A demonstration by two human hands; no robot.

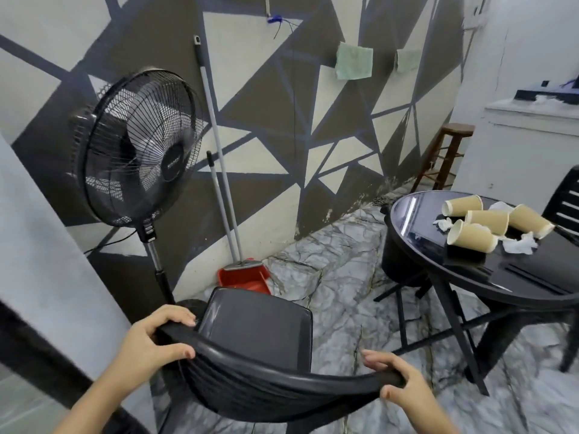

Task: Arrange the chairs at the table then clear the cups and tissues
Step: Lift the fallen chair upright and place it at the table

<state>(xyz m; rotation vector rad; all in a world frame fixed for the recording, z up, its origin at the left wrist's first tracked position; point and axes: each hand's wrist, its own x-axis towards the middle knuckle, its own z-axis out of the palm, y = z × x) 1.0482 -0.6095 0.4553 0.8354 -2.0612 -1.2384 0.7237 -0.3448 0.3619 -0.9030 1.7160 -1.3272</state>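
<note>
Fingers of left hand (150, 339) and right hand (404, 382) wrapped over backrest top of black chair (257, 327), near centre | round black table (416, 214) far right | paper cups (470, 236) toppled on table among crumpled tissues (518, 244)

Both hands' grip on chair (260, 333) backrest

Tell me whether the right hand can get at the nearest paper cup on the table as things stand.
Probably not yet. The right hand is closed on the chair backrest, as is the left hand. The nearest paper cup lies on the table well off to the right, across open floor.
</note>
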